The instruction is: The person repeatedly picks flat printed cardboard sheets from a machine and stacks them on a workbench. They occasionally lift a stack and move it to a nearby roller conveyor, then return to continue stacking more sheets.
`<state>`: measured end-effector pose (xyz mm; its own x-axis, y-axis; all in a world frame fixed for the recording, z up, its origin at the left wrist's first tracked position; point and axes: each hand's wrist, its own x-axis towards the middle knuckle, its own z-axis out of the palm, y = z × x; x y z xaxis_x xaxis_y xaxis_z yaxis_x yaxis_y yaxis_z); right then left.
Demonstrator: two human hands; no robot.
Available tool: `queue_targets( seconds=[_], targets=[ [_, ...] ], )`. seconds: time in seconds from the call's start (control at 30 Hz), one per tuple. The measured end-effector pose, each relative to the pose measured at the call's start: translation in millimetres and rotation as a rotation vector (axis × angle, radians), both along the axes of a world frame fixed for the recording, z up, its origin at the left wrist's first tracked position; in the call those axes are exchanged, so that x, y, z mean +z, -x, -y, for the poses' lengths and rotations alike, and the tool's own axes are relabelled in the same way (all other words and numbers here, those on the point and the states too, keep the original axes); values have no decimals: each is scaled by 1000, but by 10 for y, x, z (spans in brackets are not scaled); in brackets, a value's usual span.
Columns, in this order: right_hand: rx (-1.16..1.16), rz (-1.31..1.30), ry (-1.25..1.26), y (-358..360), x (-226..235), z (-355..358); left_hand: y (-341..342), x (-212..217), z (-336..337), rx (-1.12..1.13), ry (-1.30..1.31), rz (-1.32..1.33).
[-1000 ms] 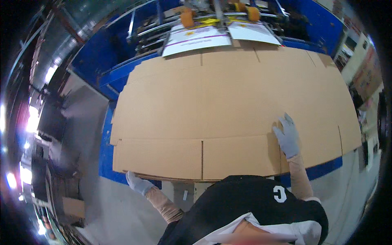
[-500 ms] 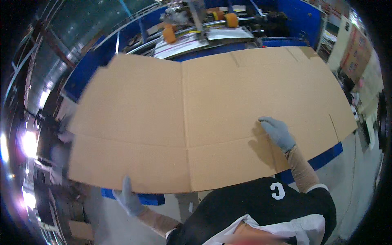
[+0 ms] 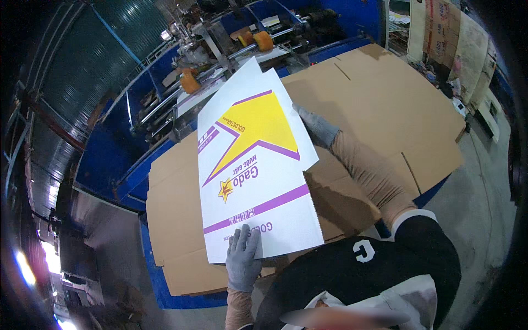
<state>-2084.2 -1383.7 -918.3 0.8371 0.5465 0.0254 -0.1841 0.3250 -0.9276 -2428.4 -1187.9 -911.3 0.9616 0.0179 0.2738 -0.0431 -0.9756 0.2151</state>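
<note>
A cardboard carton sheet (image 3: 264, 203), white on its printed face with a yellow star and purple bands, is folded over and raised in front of me. My left hand (image 3: 243, 258), in a grey glove, grips its near edge with the fingers lying on the printed face. At the right edge of the printed panel is my gloved right hand (image 3: 318, 127), its fingertips partly hidden by the panel. Beneath, brown cardboard (image 3: 379, 93) lies spread out to both sides, plain face up. Part of the folded sheet's brown inner side shows under my right forearm.
A blue machine frame (image 3: 102, 159) with rollers and orange wheels (image 3: 190, 82) stands beyond the cardboard. Blue supports show under the cardboard's near edges. Stacked boards and a brown printed carton (image 3: 441, 30) are at the far right.
The flat brown sheet has been lifted and folded, so its white printed face shows. My left hand moved right onto that face; my right hand moved left and farther away. The view has turned.
</note>
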Motion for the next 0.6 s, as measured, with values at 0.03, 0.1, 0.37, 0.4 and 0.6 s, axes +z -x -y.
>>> queue_targets(
  seconds=[0.03, 0.1, 0.37, 0.4, 0.6],
  targets=[
    [55, -16, -208, -99, -123, -61, 0, -12, -11, -7, 4, 16],
    [-102, 152, 12, -279, -327, -91, -19, -58, -6, -3, -7, 25],
    [-73, -112, -376, 191, -299, -313, -86, -114, 14, -7, 11, 229],
    [5, -163, -307, 239, -267, -214, -94, -89, -48, -2, -9, 248],
    [-752, 583, 623, 751, -695, 1628, -17, 224, -793, 324, 270, 518]
  ],
)
